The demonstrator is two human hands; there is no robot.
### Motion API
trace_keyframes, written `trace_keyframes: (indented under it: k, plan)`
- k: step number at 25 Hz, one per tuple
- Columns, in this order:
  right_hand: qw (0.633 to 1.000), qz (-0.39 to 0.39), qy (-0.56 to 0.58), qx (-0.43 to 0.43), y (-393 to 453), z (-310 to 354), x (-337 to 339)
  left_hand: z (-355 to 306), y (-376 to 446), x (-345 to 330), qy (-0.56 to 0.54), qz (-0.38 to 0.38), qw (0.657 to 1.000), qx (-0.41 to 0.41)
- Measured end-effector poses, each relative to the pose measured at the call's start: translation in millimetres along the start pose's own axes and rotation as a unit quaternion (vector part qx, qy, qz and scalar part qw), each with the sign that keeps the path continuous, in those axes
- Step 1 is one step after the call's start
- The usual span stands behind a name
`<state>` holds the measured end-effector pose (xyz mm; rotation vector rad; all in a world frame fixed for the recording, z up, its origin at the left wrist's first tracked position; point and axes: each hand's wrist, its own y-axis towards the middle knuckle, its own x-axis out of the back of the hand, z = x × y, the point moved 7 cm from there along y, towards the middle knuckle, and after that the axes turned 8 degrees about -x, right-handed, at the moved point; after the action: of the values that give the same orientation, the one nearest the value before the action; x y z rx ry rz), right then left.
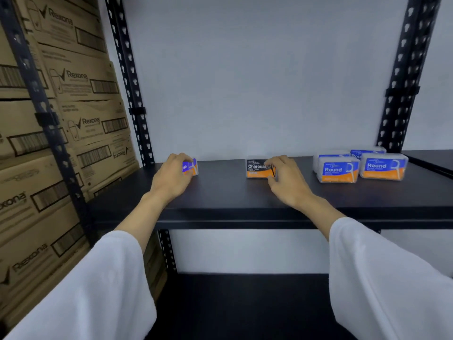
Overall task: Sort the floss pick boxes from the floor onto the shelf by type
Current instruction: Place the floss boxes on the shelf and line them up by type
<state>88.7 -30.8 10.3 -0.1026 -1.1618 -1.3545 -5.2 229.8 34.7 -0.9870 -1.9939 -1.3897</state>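
A tall stack of brown cardboard cartons printed "Rexona" (56, 133) fills the left side, just behind a black perforated metal upright (36, 99). Beside it stands the black metal shelf (220, 192), its flat dark board reaching from the left uprights to the right edge of the view, with a pale wall behind. Both arms come up from below in loose white sleeves (98, 285). At the right end of the shelf sits a group of blue-and-orange plastic floss pick boxes labelled "Round" (360, 166), two in front and more behind them. The left hand (172, 177) curls its fingers round a blue-and-orange floss pick box (192, 166) standing on the shelf near the left upright; most of its label is hidden. The right hand (285, 180) pinches the right end of a black-and-orange floss pick box labelled "Charcoal" (258, 168), which stands on the shelf at the middle, well apart from the other groups.
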Motion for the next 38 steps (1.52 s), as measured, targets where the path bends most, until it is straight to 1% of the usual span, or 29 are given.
trace_keyframes:
  k: [3, 7, 10, 13, 18, 21, 25, 29, 32, 35, 37, 38]
  plan:
    - [1.0, -0.017, 0.017, -0.003, -33, 5, 23, -48, -38, 10, -0.051, -0.01, 0.998, -0.027]
    - [0.999, -0.018, 0.047, -0.008, -85, 4, 44, -106, -98, 1, -0.08, -0.011, 0.994, -0.07]
    - [0.997, -0.032, 0.071, -0.014, -129, -6, 50, -124, -142, -33, -0.118, 0.006, 0.989, -0.089]
    - [0.995, -0.021, 0.09, -0.041, -178, -31, 37, -122, -186, -86, -0.142, 0.053, 0.986, -0.064]
    - [0.984, 0.061, 0.091, -0.143, -276, -107, -33, -101, -269, -189, -0.173, 0.155, 0.973, -0.002]
    - [0.969, 0.123, 0.065, -0.203, -340, -160, -93, -73, -322, -257, -0.174, 0.212, 0.961, 0.046]
    - [0.928, 0.238, 0.035, -0.285, -426, -223, -176, -23, -398, -350, -0.172, 0.311, 0.929, 0.108]
    - [0.885, 0.326, -0.001, -0.332, -484, -269, -235, 15, -456, -411, -0.137, 0.371, 0.906, 0.15]
    - [0.871, 0.346, -0.029, -0.347, -500, -298, -259, 25, -477, -438, -0.104, 0.404, 0.898, 0.142]
    - [0.862, 0.368, -0.033, -0.345, -514, -313, -275, 24, -484, -453, -0.061, 0.43, 0.894, 0.109]
    - [0.866, 0.374, -0.031, -0.33, -523, -311, -282, 18, -486, -460, -0.041, 0.445, 0.891, 0.084]
    - [0.873, 0.368, -0.037, -0.318, -526, -308, -284, 16, -487, -463, -0.042, 0.444, 0.892, 0.079]
